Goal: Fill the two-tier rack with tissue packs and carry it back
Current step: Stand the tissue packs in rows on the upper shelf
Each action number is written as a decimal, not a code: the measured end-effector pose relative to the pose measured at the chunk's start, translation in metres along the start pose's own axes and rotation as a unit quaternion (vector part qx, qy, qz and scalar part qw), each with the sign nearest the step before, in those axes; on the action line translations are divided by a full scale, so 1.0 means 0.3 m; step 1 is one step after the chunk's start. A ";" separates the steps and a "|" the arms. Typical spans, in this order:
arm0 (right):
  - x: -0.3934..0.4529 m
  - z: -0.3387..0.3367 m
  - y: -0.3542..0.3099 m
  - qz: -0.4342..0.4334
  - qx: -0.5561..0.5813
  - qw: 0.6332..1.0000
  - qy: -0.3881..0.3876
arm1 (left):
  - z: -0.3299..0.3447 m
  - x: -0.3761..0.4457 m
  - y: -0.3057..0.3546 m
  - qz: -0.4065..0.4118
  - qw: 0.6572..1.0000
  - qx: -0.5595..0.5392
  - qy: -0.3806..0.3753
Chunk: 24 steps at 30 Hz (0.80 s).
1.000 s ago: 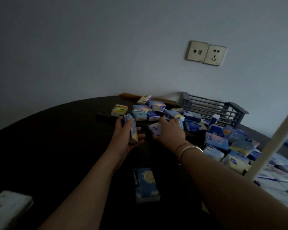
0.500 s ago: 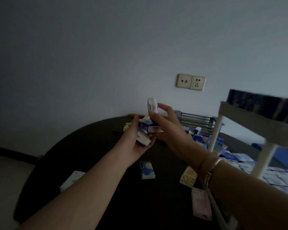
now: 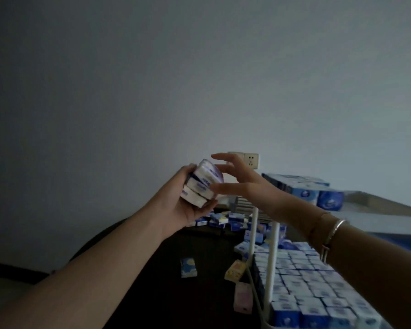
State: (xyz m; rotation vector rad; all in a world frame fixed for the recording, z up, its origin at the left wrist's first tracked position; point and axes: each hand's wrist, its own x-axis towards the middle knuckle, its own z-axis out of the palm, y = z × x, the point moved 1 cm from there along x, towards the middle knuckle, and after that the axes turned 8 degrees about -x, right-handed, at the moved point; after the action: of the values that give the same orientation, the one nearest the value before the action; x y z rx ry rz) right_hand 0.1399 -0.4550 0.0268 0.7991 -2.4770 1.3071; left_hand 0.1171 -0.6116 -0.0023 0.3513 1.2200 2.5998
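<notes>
dim grey wall (image 3: 199, 79) fills most of the view, with two socket plates (image 3: 244, 159) side by side on it. below sits a dark round table (image 3: 176, 257) strewn with loose tissue packs (image 3: 220, 220), too many at the back to count. three more lie apart nearer: one blue (image 3: 188, 267), one yellow (image 3: 235, 273), one pink (image 3: 243, 300). the left hand (image 3: 183, 203) is raised, fingers curled round a stack of three packs (image 3: 201, 186). the right hand (image 3: 242, 181) is spread wide, fingers straight, thumb and fingertips just at the stack's edge; whether they touch it is unclear. two bracelets (image 3: 330, 236) circle that wrist. the white two-tier rack (image 3: 271, 257) stands at right, lower tier packed, upper tier partly filled.
</notes>
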 end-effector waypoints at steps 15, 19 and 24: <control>-0.164 -0.479 -0.051 -0.004 -0.310 0.946 0.092 | 0.550 0.088 -0.089 -0.052 0.996 0.013 -0.069; -0.215 -0.561 0.019 -0.013 -0.305 0.938 0.165 | 0.658 0.161 -0.160 -0.077 0.993 0.033 -0.083; -0.244 -0.643 0.105 -0.008 -0.273 0.931 0.244 | 0.730 0.250 -0.234 -0.090 0.982 0.116 -0.121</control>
State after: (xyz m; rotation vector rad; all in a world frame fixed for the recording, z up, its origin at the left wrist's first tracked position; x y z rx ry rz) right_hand 0.1731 -0.2572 0.0842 0.3050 -2.2314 0.6347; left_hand 0.1247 -0.3870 0.0876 0.5548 1.3976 2.1949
